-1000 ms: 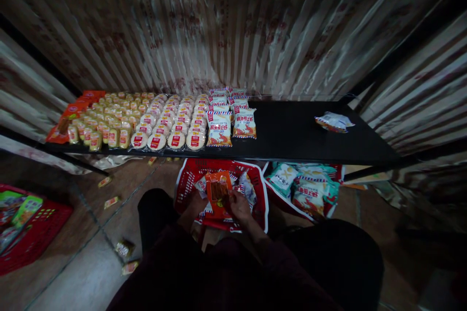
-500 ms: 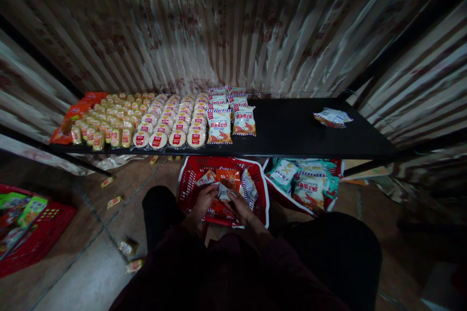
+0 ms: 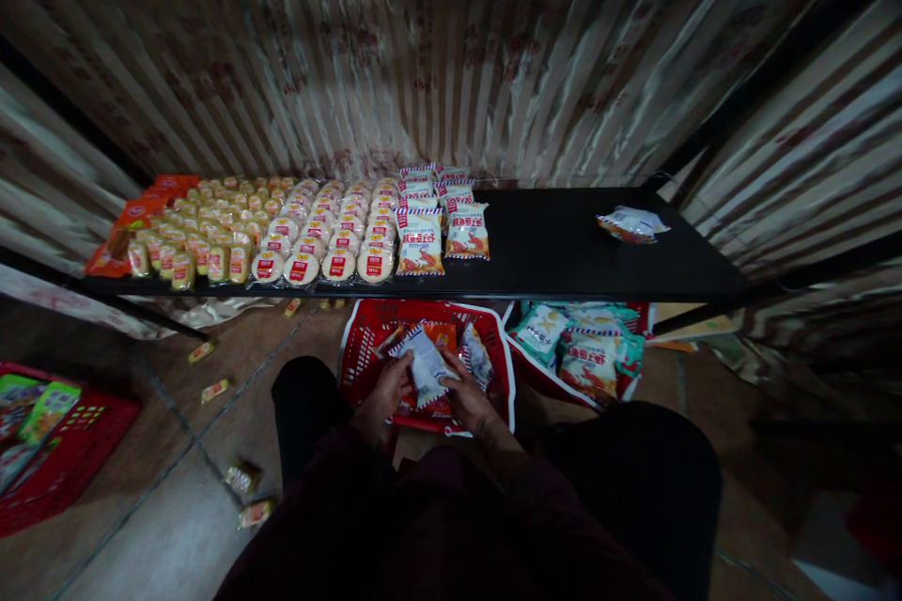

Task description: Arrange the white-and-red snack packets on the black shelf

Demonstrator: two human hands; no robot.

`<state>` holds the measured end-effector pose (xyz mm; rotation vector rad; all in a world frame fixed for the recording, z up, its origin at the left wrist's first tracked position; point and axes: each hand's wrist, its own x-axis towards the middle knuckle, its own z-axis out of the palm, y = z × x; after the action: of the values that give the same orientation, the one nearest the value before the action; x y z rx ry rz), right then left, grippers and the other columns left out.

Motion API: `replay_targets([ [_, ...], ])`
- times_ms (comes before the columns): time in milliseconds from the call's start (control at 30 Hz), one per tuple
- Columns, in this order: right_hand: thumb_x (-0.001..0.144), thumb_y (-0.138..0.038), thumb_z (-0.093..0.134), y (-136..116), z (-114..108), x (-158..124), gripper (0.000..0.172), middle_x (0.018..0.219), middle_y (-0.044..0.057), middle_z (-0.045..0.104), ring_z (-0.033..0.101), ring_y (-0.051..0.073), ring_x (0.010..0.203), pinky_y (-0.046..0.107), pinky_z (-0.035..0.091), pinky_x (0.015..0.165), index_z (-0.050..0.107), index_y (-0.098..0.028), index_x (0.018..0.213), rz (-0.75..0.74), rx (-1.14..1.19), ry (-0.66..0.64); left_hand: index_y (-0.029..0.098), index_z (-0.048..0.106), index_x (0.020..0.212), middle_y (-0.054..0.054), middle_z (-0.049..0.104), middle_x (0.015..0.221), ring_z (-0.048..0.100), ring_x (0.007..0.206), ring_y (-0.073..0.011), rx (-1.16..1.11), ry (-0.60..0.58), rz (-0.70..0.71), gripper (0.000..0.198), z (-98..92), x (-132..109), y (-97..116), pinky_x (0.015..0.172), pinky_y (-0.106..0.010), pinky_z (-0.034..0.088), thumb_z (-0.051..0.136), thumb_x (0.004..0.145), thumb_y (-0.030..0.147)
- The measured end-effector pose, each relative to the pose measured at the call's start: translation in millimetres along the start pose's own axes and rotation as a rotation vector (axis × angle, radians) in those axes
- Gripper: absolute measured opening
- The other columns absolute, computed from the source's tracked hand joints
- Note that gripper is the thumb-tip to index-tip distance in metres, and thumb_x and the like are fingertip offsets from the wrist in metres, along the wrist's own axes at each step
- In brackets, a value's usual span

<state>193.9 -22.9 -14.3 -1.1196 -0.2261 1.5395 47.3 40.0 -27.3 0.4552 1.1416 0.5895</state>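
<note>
Fingers half curled, the left hand (image 3: pixel 390 389) and right hand (image 3: pixel 469 396) hold a white packet (image 3: pixel 427 366) over the near middle basket (image 3: pixel 358 359), where a slack grip could, I'd say, let it slip.

One white snack bag (image 3: pixel 426 368) with striped edges is held tilted between left hand (image 3: pixel 392 387) and right hand (image 3: pixel 468 394).

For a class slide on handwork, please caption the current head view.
Left hand and right hand hold a white packet over a red basket, near a black shelf of wrapped snacks.
</note>
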Motion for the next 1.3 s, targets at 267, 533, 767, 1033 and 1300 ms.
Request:
replay_targets([
  [267, 0.053, -0.019, 0.074, 9.7, -0.1, 3.4, 0.048, 0.081, -0.002, 0.074, 0.069, 0.021, 0.080, 0.034, 0.054, 0.075, 0.064, -0.024, 0.100, 0.052, -0.111, 0.036, 0.024, 0.060, 0.104, -0.006, 0.070, 0.098, 0.066, 0.091, -0.0206, -0.066, -0.047, 0.097, 0.050, 4.2, -3.5, 1.4, 0.075, -0.028, 0.049, 0.079, 0.062, 0.043],
  [533, 0.056, -0.028, 0.077, 12.7, 4.4, 2.4, 0.048, 0.091, 0.003, 0.074, 0.069, 0.024, 0.090, 0.038, 0.054, 0.083, 0.064, -0.021, 0.101, 0.001, -0.173, -0.067, 0.020, 0.063, 0.099, -0.005, 0.071, 0.091, 0.067, 0.086, -0.0211, -0.157, 0.006, 0.198, 0.054, 9.7, -3.1, 3.6, 0.075, -0.030, 0.051, 0.083, 0.054, 0.040],
  [767, 0.069, -0.036, 0.068, 14.3, 3.3, 9.1, 0.060, 0.130, 0.009, 0.060, 0.055, 0.027, 0.120, 0.048, 0.043, 0.102, 0.054, -0.024, 0.126, -0.357, -0.571, 0.056, 0.018, 0.064, 0.094, -0.005, 0.070, 0.083, 0.066, 0.073, -0.0195, -0.115, 0.082, 0.282, 0.050, 8.5, -2.5, 4.2, 0.067, -0.030, 0.051, 0.080, 0.052, 0.039],
  [1033, 0.083, -0.020, 0.048, 14.8, 9.1, 1.5, 0.050, 0.142, 0.009, 0.048, 0.039, 0.025, 0.134, 0.049, 0.033, 0.111, 0.052, -0.021, 0.133, -0.860, -1.336, 0.027, 0.018, 0.063, 0.096, -0.005, 0.070, 0.088, 0.064, 0.067, -0.0163, -0.056, 0.088, 0.371, 0.045, 10.8, -5.5, 2.7, 0.061, -0.027, 0.049, 0.077, 0.056, 0.033],
  [1300, 0.085, -0.018, 0.043, 19.8, 17.8, 2.2, 0.050, 0.142, 0.011, 0.047, 0.038, 0.025, 0.135, 0.048, 0.031, 0.113, 0.051, -0.018, 0.134, -0.775, -1.379, 0.027, 0.020, 0.062, 0.094, -0.004, 0.070, 0.089, 0.066, 0.077, -0.0179, -0.105, 0.018, 0.299, 0.045, 13.9, -14.9, 7.0, 0.061, -0.023, 0.046, 0.078, 0.055, 0.034],
])
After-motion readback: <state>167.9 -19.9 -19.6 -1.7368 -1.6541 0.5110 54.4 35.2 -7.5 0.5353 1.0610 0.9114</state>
